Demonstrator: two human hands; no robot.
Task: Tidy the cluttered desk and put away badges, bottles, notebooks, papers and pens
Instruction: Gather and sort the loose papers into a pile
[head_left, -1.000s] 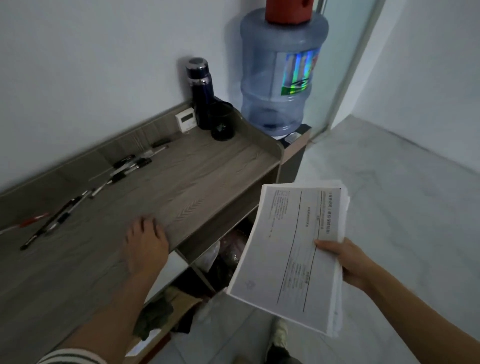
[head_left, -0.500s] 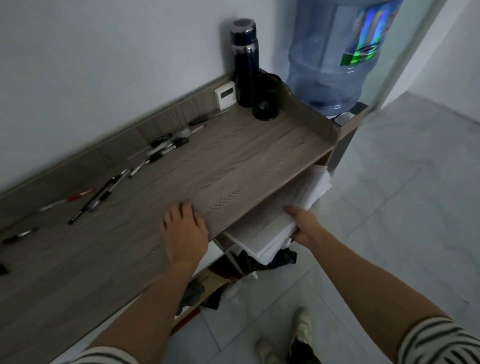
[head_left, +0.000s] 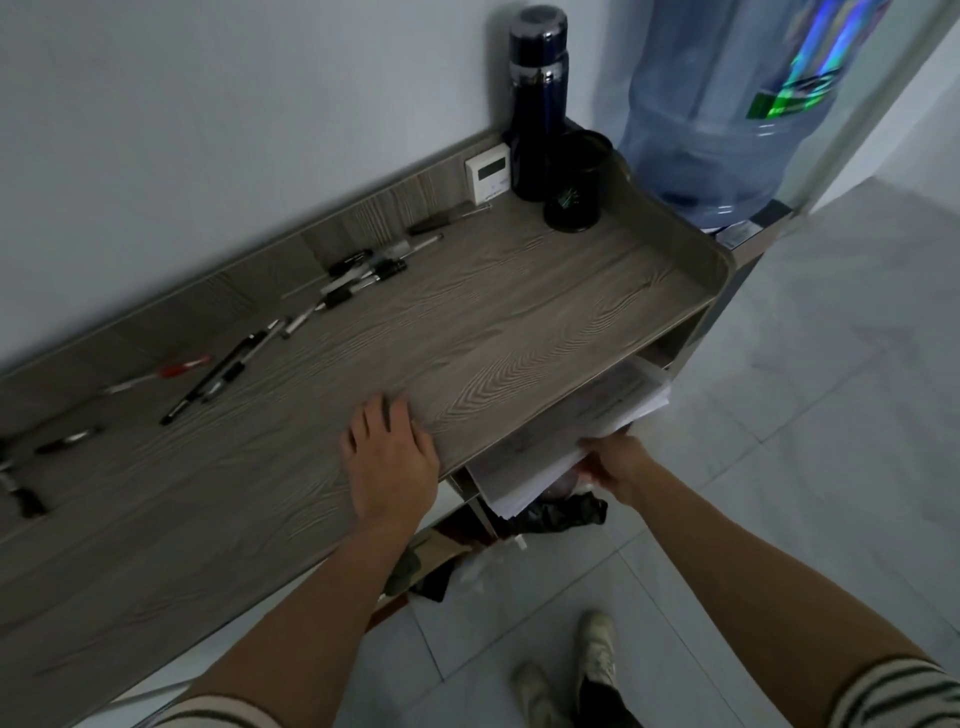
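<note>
fig.: your r. hand (head_left: 615, 462) grips the papers (head_left: 571, 421), stack partly in under the desk (head_left: 519, 322) top, near edge sticking out; l. hand (head_left: 389, 457) rests flat on the desk, fingers straight. prob. left to do: pens (head_left: 358, 275) scattered along the back, bottle (head_left: 537, 104) in the corner.

**Around the Edges: Jug, Cup and a Small Display**

At the far right we see a large blue water jug (head_left: 727, 119) with a shiny holographic label on its side. Near it, to the left, sits a black cup (head_left: 576, 182) with a green mark on its front. Further left, a small white unit with a digital display (head_left: 488, 174) stands upright below the pale wall (head_left: 208, 104). Low down, a crumpled black plastic bag (head_left: 566, 512) lies above the light tiled floor (head_left: 831, 389).
</note>
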